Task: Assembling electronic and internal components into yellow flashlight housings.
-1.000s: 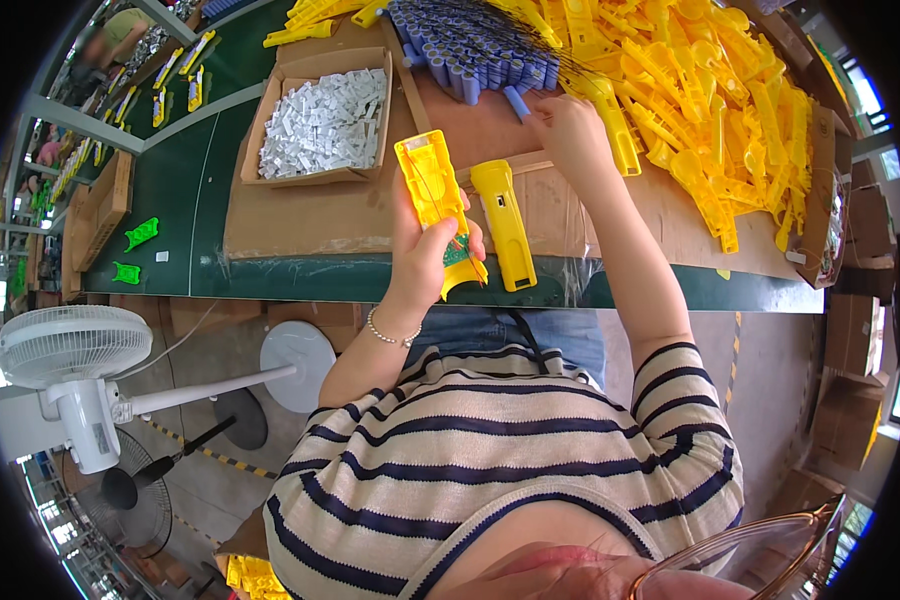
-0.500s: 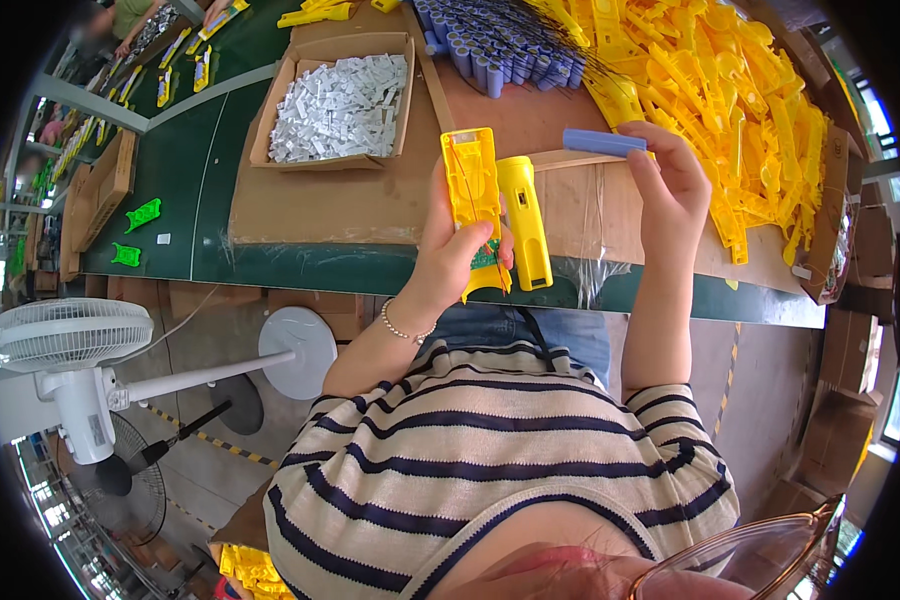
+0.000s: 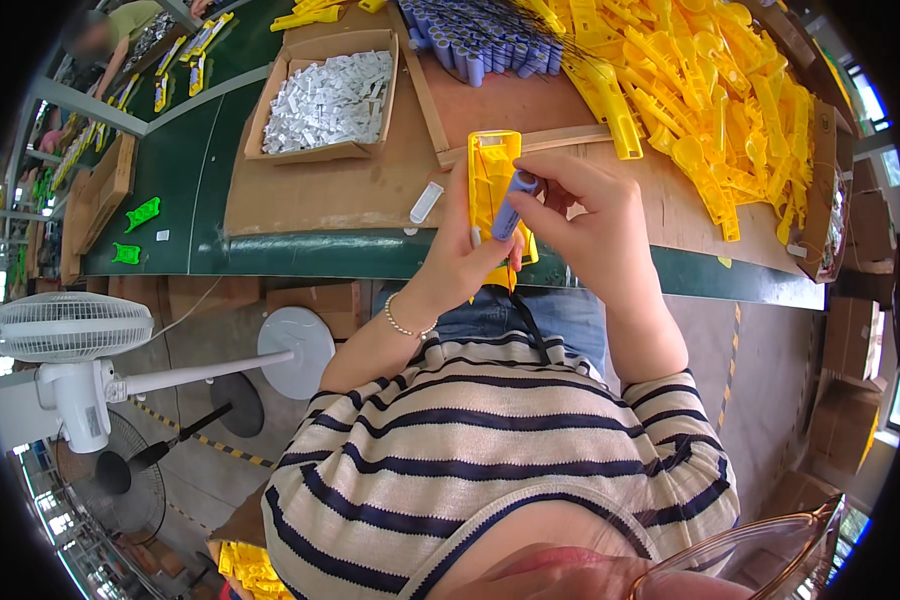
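My left hand [image 3: 458, 258] is wrapped round a long yellow plastic half-shell [image 3: 487, 160], its open side up, held over the table's front edge. A thin wire runs along the inside of the shell. Between thumb and fingers, my right hand [image 3: 598, 210] grips a blue-purple cylindrical battery cell [image 3: 511, 212]. The cell is tilted across the half-shell, its upper end toward my right fingers and its lower end by my left fingertips. Whether it touches the shell I cannot tell. My hands partly hide the lower shell.
A small white plastic piece [image 3: 426, 202] lies on the cardboard left of my hands. Beyond stands a carton [image 3: 255, 142] of white parts. Several battery cells with wires [image 3: 470, 45] stand at the back, beside a yellow shell heap [image 3: 715, 120]. Two green pieces [image 3: 142, 214] lie far left.
My right hand has brought the battery cell left and down, from beyond the shell to over it. The separate yellow shell beside my left hand is now mostly hidden or gone from sight.
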